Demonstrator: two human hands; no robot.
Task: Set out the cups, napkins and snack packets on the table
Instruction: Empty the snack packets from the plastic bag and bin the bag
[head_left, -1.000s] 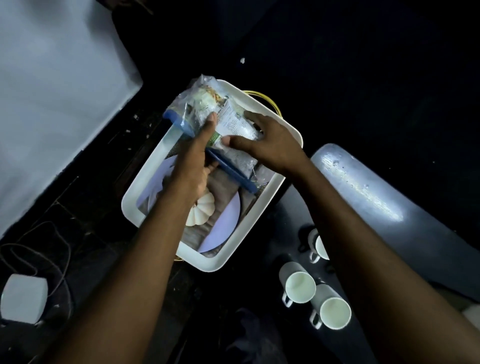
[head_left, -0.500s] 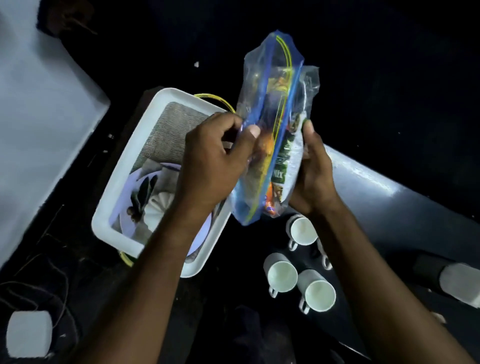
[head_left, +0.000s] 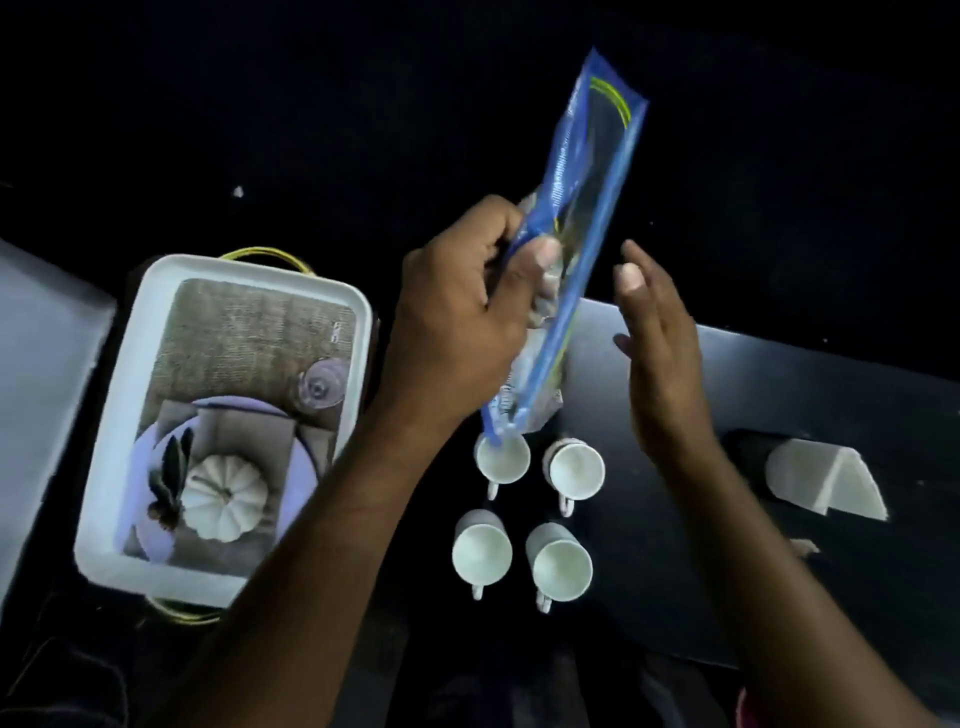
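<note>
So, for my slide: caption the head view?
Left hand holds a blue-edged bag above four white cups; right hand open.

Clear blue-edged snack bag upright above four white cups on dark table

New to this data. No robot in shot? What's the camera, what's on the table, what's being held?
No robot here: a person works with two bare hands, filmed by one wide-angle camera on their head, looking down. The left hand grips a clear plastic bag with blue edges, lifted above the dark table; snack packets seem to be inside. The right hand is open beside the bag, not touching it. On the table stand four small white cups in a square, and a white folded napkin holder or card; which one is unclear. To the left sits a white rectangular tray with a printed place-setting picture.
</note>
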